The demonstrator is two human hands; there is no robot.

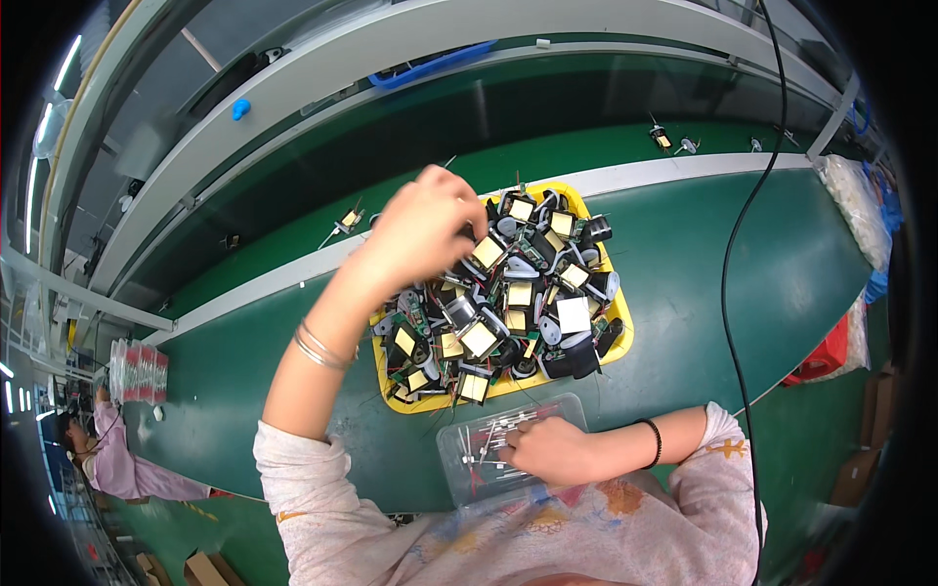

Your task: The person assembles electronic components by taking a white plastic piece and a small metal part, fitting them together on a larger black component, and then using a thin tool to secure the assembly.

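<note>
My left hand [427, 227] is raised over the far left corner of a yellow basket [625, 337], fingers curled inward. What they hold, if anything, is hidden. Heaped in the basket are many small electronic assemblies [479, 339] with black housings, cream-coloured pads, green circuit boards and thin wires. Closer to me, a clear plastic box [451, 451] contains slim white stick-like parts [481, 449], some with red bits. My right hand [552, 450] reaches into this box with bent fingers pressed among the parts; their tips cannot be seen.
Behind the green worktable [674, 273] runs a green strip with scattered loose assemblies [660, 137]. A black cable [726, 293] hangs down on the right. Bundled red-and-white parts [139, 371] stand at the left, near another person [122, 454]. Bags [852, 205] lie at the right edge.
</note>
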